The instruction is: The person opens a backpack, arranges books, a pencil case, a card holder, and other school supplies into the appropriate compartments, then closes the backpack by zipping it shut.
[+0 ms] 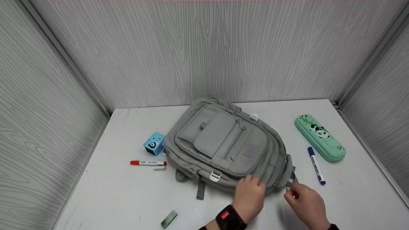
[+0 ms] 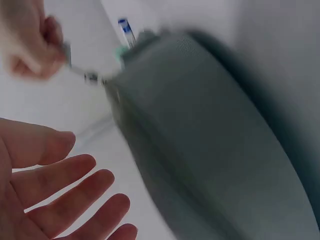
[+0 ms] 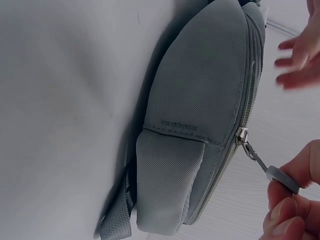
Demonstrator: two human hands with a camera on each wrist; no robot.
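A grey backpack (image 1: 220,137) lies front side up on the white table. My right hand (image 1: 306,203) pinches the zipper pull (image 3: 282,180) between thumb and finger at the bag's near right end. The pull's cord is drawn out from the metal slider (image 3: 242,135), beside the padded end of the bag. Just left of it, my left hand (image 1: 249,196) is over the bag's near edge in the head view. Its fingers (image 2: 85,192) are loosely spread with nothing held, as the left wrist view shows.
A green panda pencil case (image 1: 321,137) and a blue marker (image 1: 316,166) lie to the right. On the left are a blue panda box (image 1: 154,143), a red marker (image 1: 148,163) and a small pale piece (image 1: 159,169). A small green block (image 1: 169,219) lies near the front.
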